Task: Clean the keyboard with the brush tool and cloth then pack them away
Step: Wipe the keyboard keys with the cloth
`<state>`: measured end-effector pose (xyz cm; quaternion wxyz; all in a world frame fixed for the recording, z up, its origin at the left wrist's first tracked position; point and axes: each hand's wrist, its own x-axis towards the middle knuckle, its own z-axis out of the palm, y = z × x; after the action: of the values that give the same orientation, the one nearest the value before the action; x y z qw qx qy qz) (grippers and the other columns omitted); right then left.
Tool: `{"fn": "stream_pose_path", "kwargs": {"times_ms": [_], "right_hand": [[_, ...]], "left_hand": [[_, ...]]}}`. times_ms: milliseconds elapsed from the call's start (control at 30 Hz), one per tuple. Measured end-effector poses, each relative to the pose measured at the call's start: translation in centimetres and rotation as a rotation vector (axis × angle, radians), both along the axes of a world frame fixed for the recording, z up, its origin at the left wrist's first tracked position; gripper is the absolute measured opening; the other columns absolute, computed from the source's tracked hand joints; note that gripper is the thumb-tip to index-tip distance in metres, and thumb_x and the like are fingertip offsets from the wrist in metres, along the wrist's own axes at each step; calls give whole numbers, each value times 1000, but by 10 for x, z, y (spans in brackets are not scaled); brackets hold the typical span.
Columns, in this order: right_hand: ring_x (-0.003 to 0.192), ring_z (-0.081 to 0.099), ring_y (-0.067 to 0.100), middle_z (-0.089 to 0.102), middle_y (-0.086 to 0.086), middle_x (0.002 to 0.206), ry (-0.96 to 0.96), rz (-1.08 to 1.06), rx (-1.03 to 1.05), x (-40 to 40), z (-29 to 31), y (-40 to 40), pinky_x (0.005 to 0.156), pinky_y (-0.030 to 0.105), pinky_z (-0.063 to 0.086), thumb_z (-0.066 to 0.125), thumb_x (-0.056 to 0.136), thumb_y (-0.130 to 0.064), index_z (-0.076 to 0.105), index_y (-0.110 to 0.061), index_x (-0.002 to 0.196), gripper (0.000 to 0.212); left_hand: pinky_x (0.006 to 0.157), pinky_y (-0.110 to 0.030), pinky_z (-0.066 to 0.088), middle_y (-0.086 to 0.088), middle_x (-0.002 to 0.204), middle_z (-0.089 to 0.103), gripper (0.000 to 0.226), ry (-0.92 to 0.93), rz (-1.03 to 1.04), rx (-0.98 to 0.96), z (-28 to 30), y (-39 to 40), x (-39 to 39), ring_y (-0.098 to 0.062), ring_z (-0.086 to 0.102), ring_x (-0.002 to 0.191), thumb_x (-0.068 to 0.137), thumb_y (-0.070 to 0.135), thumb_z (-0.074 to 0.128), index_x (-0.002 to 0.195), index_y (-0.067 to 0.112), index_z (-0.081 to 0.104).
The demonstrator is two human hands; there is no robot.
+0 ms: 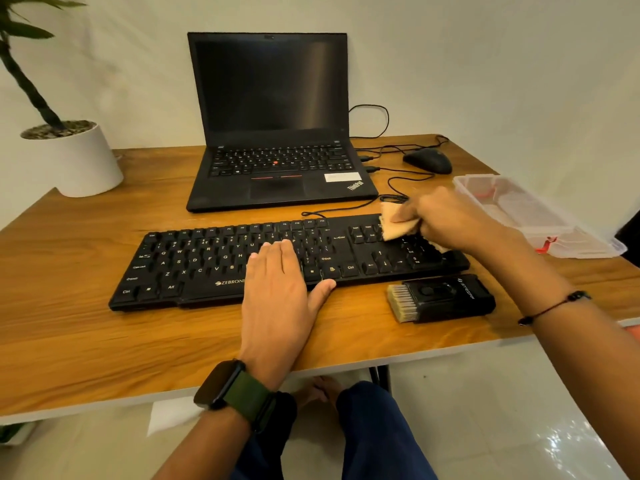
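A black keyboard [207, 261] lies across the wooden desk [86, 323]. My left hand [280, 282] rests flat on its middle keys, fingers straight, thumb at the front edge. My right hand [446, 220] grips a beige cloth [398, 225] and holds it against the keyboard's right end, over the number pad. The black brush tool [443, 299], bristles pointing left, lies on the desk just in front of the keyboard's right end.
An open clear plastic box [530, 216] sits at the desk's right edge. Behind the keyboard stand an open black laptop [277, 150], a black mouse [427, 161] and loose cables [391, 188]. A white plant pot [76, 161] stands at the back left.
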<state>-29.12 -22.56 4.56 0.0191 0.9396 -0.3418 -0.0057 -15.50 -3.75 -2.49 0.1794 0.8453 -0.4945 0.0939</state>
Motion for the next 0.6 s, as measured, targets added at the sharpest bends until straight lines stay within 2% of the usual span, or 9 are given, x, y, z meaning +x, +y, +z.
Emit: {"fn": "stream_pose_path", "kwargs": {"times_ms": [200,333,467,600], "right_hand": [[99,59,33,62,18,110,-31,-220,-141,5,12,2,72,33,43,52,89,-6,63,-13,118,32],[91,58,30,59,13,98,-18,-261,-152,34,6,10,69,35,44,53,89,-14,61,-8,112,24],[98,56,30,56,11,100,-6,-223,-211,57,1,31,69,34,38,52,90,-17,58,-10,109,21],[102,56,29,60,10,109,-59,-84,-188,77,-1,47,70,33,38,50,90,-19,58,-15,118,29]], "left_hand": [[116,-36,8,-11,148,27,83,-9,2,12,0,1,0,-25,18,140,88,61,33,145,3,14],[117,-36,7,-10,149,23,83,-11,12,27,-1,1,1,-24,15,141,88,62,31,145,5,10],[118,-36,6,-10,149,23,83,-10,8,28,-2,0,2,-24,14,141,89,62,30,145,5,9],[118,-37,9,-11,148,25,82,-13,11,23,-3,-1,2,-24,16,140,88,62,32,145,5,12]]}}
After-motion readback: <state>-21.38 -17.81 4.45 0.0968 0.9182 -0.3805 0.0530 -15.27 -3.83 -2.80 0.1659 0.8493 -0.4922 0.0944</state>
